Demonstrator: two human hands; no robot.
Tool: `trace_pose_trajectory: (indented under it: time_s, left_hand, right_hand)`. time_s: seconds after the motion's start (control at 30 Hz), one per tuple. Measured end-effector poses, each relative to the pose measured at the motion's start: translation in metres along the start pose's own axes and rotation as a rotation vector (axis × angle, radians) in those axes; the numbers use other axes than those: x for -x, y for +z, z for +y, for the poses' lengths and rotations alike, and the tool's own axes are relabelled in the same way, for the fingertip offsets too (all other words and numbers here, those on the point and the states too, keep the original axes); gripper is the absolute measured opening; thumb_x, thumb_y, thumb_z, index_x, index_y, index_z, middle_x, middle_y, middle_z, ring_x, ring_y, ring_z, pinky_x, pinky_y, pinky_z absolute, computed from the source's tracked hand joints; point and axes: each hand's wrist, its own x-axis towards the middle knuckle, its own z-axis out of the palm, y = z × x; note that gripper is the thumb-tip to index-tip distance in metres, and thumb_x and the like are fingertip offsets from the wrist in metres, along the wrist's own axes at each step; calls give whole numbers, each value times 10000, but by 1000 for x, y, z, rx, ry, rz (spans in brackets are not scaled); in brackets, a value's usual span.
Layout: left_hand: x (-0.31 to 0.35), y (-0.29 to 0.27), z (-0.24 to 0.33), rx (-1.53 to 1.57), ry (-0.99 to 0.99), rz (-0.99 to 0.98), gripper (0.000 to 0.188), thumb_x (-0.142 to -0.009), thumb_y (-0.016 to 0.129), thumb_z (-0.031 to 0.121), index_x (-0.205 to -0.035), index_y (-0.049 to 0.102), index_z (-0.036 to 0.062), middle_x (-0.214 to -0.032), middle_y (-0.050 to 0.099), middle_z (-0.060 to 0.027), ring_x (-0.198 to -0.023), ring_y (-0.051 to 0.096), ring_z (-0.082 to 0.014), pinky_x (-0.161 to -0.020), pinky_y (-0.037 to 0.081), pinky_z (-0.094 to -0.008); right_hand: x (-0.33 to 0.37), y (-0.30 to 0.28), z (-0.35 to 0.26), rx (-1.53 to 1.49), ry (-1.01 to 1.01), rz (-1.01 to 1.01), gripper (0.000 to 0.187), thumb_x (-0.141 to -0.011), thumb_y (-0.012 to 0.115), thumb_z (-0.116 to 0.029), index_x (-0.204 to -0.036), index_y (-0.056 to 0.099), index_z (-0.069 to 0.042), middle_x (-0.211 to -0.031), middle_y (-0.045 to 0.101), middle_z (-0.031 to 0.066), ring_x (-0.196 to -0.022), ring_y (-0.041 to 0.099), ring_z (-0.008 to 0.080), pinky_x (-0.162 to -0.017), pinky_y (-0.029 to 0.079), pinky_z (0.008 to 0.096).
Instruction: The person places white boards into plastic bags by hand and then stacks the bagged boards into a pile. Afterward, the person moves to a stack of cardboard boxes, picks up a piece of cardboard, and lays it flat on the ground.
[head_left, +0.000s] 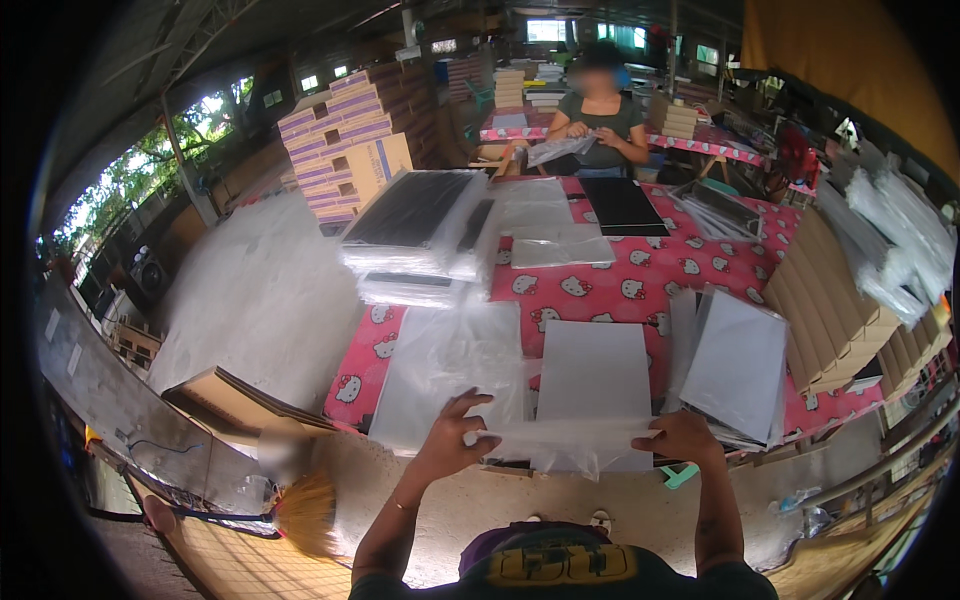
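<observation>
From my end I see a tabletop [660,262] under a pink cloth printed with white cat heads, spreading away beyond the left grip [455,440] and the right grip [690,437]. Just past the left grip lies a spread of clear bags [450,350], and farther out rises a stack of plastic-wrapped dark panels [415,212], with tall stacked cartons [345,140] behind it. Near the right grip, outward, sits a pile of grey-white panels [738,360], with folded cardboard [830,300] to its right. Well beyond both grips a black panel [622,205] lies flat, and a co-worker [600,120] across the way handles plastic of their own. Pale concrete floor [250,290] runs off to the left, and a straw broom [305,515] lies low on that side. The lens rim crops the room to black at the edges, the far end is dim, and the sleeve's transparency makes its near edge hard for me to trace; some of the curled fingers are hidden. The clear plastic sleeve [565,437] is stretched between the grips, across the near part of a pale sheet [595,370]. Both forearms come up from the lower edge and angle inward; the left grip pinches the sleeve's left end with its index finger raised, the right grip pinches the right end between thumb and fingers
</observation>
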Motion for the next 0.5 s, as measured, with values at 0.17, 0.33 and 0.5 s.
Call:
trace_pose_trajectory:
  time_s: [0.17, 0.33, 0.5]
  left_hand:
    - [-24, -2, 47, 1032, -452, -347, 191, -776, 721, 144, -808, 593, 6, -816, 587, -94, -719, 590, -225, -663, 479, -302]
    - [-17, 35, 37, 706, -99, -407, 156, -863, 642, 93, -970, 599, -12, -873, 605, -19, -734, 589, -164, -672, 475, -267]
    - [-8, 34, 39, 1547, -929, 183, 228, -964, 493, 208, -961, 625, 21, -827, 610, -36, -741, 596, -105, -772, 489, -249]
  right_hand:
    - [-7, 45, 31, -1186, -297, 152, 355, -881, 556, -355, -926, 647, -15, -1024, 651, 111, -911, 620, 242, -789, 473, 382]
    - [-2, 55, 31, -1559, 73, 68, 311, -849, 643, -293, -1014, 640, -30, -990, 631, 66, -935, 581, 184, -836, 451, 343]
    - [-3, 65, 24, -790, -76, -237, 199, -879, 605, -231, -915, 641, -39, -858, 637, 50, -836, 597, 149, -780, 473, 306]
